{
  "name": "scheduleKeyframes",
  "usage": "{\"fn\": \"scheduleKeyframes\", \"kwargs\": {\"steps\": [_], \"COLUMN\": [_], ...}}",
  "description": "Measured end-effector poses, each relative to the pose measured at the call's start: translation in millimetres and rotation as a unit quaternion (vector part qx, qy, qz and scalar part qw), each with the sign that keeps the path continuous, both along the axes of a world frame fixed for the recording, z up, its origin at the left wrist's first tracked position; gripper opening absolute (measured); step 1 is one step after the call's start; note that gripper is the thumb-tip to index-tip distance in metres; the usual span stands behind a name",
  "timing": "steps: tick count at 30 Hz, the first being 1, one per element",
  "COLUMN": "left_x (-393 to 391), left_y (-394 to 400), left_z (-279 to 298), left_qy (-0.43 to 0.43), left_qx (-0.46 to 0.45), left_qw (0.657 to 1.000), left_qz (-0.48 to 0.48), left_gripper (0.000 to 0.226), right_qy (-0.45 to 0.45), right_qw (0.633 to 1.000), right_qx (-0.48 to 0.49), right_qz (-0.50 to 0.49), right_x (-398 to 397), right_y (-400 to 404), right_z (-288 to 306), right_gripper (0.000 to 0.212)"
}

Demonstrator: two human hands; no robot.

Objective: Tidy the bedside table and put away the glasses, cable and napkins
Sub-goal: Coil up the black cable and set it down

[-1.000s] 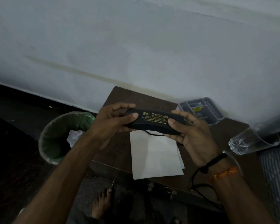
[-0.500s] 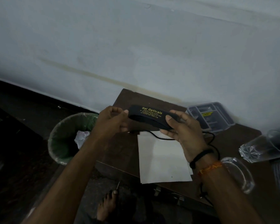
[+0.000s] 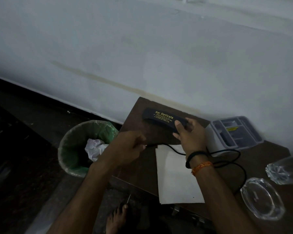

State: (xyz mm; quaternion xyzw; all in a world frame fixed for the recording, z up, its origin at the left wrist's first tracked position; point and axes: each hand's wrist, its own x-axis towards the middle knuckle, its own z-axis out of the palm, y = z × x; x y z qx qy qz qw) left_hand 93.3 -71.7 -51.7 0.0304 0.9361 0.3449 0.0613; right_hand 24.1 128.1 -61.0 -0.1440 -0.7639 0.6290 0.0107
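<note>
My right hand [image 3: 189, 135] grips the right end of the black glasses case [image 3: 159, 116], which is closed, carries gold lettering and lies at the far left corner of the brown bedside table [image 3: 139, 166]. My left hand [image 3: 127, 147] is blurred, with curled fingers at the free end of the black cable [image 3: 233, 163]; whether it pinches the cable I cannot tell. From there the cable runs over the white napkins [image 3: 174, 179], passes under my right wrist and loops to the right. The napkins lie flat near the table's front edge.
A green-lined bin [image 3: 71, 149] with crumpled paper [image 3: 95, 148] stands on the floor left of the table. A grey compartment tray [image 3: 235, 132] sits against the wall. A glass ashtray [image 3: 262, 200] and a tipped glass tumbler [image 3: 284, 169] are at the right. My bare foot [image 3: 117, 218] is below.
The case went from both hands down onto the table's far left corner. My left hand let go of it and dropped to the cable's end. My right hand still holds the case.
</note>
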Motion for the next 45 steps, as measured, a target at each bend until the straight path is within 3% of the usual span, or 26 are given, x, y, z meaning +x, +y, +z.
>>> {"fn": "scheduleKeyframes", "kwargs": {"steps": [6,16,18,20,25,30,37,40,45], "left_x": [-1.0,-3.4,-4.2,-5.2,-9.9,-10.1,-9.0,-8.7,2.7], "left_y": [-3.0,-3.6,2.5,9.6,31.2,41.9,47.6,49.3,54.2], "left_z": [-10.6,-18.5,-17.8,-18.1,-24.8,-31.6,-30.1,-14.1,29.4], "left_qy": [0.001,0.031,0.038,0.045,0.047,0.058,0.081,0.115,0.116], "left_qx": [0.000,-0.010,-0.018,-0.018,-0.036,-0.071,-0.106,-0.071,0.087], "left_qw": [0.999,0.999,0.998,0.998,0.998,0.995,0.989,0.989,0.988], "left_qz": [-0.037,-0.037,-0.036,-0.029,-0.002,0.046,0.061,0.060,0.057], "left_gripper": [0.019,0.018,0.020,0.027,0.035,0.028,0.012,0.009,0.008], "right_qy": [0.020,-0.015,0.011,0.067,0.239,0.271,0.287,0.300,0.309], "right_qw": [0.989,0.982,0.974,0.965,0.904,0.869,0.860,0.854,0.837], "right_qx": [0.143,0.189,0.223,0.253,0.348,0.406,0.405,0.411,0.435], "right_qz": [-0.015,0.021,0.023,0.030,0.066,0.087,0.114,0.110,0.117], "right_x": [-7.5,-2.5,5.1,16.1,51.7,87.5,105.9,112.8,110.6], "right_y": [-11.2,-10.6,-4.9,2.1,40.9,86.6,117.4,122.8,118.9], "right_z": [-9.7,-3.4,4.4,14.5,32.9,33.0,23.4,23.3,27.6], "right_gripper": [0.046,0.056,0.056,0.042,0.012,0.011,0.014,0.013,0.028]}}
